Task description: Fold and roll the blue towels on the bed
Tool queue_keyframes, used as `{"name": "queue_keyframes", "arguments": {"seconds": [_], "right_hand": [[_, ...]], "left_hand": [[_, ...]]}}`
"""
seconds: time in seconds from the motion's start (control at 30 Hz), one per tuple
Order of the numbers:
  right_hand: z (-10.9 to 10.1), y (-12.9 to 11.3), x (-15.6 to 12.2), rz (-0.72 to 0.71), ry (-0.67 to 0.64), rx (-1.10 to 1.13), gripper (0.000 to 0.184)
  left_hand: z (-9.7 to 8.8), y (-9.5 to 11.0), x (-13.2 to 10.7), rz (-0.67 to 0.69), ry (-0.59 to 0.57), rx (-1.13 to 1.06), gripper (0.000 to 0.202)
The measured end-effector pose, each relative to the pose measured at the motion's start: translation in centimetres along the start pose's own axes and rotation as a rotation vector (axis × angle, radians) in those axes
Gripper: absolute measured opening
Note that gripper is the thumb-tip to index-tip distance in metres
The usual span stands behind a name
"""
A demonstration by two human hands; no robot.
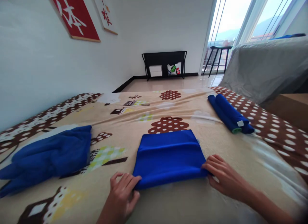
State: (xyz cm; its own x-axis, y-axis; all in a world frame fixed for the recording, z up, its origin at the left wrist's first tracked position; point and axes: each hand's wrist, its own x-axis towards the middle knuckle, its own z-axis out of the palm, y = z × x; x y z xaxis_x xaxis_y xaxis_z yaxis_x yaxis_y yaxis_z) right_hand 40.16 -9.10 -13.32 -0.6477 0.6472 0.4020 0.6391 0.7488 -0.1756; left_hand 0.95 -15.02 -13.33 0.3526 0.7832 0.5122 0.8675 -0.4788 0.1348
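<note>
A bright blue cloth (168, 156), folded into a rough rectangle, lies on the patterned bed cover in front of me. My left hand (122, 193) pinches its near left corner between thumb and fingers. At the near right corner, my right hand (222, 174) grips the cloth's edge the same way. The near edge between the hands looks slightly lifted and rounded, and a crease runs across the cloth. To the left lies a darker blue, crumpled cloth (53, 153). Two blue cloth rolls (228, 113), one with a small white tag, rest side by side at the right.
Beneath everything is a beige blanket (130, 118) with brown dotted borders. Beyond the bed stands a black rack (163, 58) against the wall. A sheet-covered piece of furniture (269, 66), a cardboard box (288, 108) and a dark stool (218, 57) are on the right.
</note>
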Motion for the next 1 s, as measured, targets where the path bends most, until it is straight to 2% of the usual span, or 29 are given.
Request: {"name": "queue_keyframes", "arguments": {"seconds": [0.07,0.17,0.23,0.3,0.37,0.47,0.53,0.63,0.7,0.8,0.9,0.93,1.0], "right_hand": [[-0.6,-1.2,-1.4,-0.001,-0.046,0.042,0.028],[0.1,-2.2,-2.5,0.048,-0.061,0.019,0.028],[1.3,-3.0,-2.1,0.135,-0.007,-0.094,0.027],[2.7,-4.4,-1.0,0.202,0.088,-0.246,0.035],[3.9,-6.1,0.3,0.144,0.131,-0.299,0.048],[4.8,-7.5,1.3,-0.052,0.063,-0.227,0.054],[4.6,-6.9,0.7,-0.084,0.003,-0.233,0.05],[3.8,-4.6,-1.2,-0.029,-0.016,-0.33,0.053],[3.3,-4.1,-1.7,0.001,0.018,-0.368,0.056],[3.3,-5.8,-0.3,-0.002,0.073,-0.308,0.048],[4.1,-7.4,1.9,0.007,0.02,-0.144,0.04],[4.4,-7.3,2.1,0.035,-0.01,-0.118,0.041],[4.5,-5.7,1.7,0.109,-0.047,-0.156,0.048]], "left_hand": [[-0.7,0.4,-1.4,-0.002,-0.05,-0.02,0.028],[-0.7,0.4,-2.5,-0.034,-0.126,0.076,0.029],[0.0,1.1,-2.2,-0.06,-0.098,0.235,0.03],[1.3,2.7,-1.1,-0.078,-0.025,0.36,0.034],[2.8,5.0,0.2,-0.039,0.033,0.344,0.042],[4.4,7.3,1.5,0.179,-0.033,0.224,0.052],[4.5,6.6,1.1,0.247,-0.109,0.249,0.05],[3.4,3.7,-0.3,0.193,-0.132,0.337,0.052],[2.7,2.7,-0.9,0.15,-0.114,0.359,0.052],[2.8,4.1,0.2,0.178,-0.075,0.323,0.051],[3.5,5.8,1.9,0.301,-0.139,0.221,0.052],[3.6,5.5,2.1,0.299,-0.176,0.209,0.052],[3.5,3.8,1.7,0.216,-0.202,0.244,0.052]]}}
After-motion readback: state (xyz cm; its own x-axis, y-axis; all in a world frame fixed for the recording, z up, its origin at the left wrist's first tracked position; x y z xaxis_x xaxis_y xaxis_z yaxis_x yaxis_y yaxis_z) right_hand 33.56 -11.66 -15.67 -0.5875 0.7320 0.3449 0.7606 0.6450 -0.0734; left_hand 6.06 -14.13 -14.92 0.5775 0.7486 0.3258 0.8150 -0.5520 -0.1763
